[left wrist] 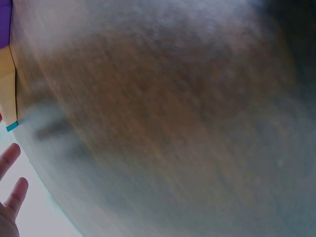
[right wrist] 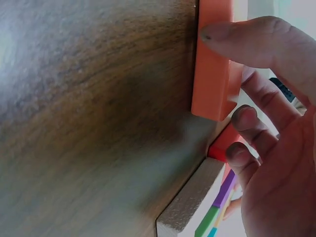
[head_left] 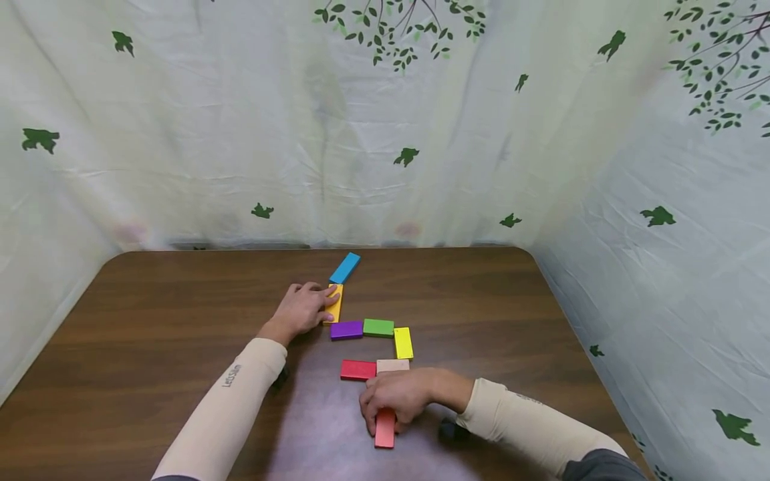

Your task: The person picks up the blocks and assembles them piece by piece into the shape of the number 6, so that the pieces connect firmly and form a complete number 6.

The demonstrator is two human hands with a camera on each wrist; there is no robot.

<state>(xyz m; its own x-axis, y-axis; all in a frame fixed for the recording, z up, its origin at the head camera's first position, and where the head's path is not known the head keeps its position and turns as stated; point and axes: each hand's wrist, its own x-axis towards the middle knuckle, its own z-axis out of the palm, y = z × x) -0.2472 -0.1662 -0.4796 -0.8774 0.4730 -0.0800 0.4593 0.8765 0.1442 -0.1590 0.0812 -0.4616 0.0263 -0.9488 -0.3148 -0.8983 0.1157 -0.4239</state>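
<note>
Right hand (head_left: pixel 402 393) pinches the coral block (head_left: pixel 385 433), long axis toward the person, pale block (head_left: pixel 393 365) beyond; left hand (head_left: pixel 301 309), fingers spread, touches the orange block (head_left: pixel 337 311).

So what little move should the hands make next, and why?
I'd guess the right hand might slide the coral block toward the red block: the other blocks form a winding line, while the right wrist view shows a gap between these two.
</note>
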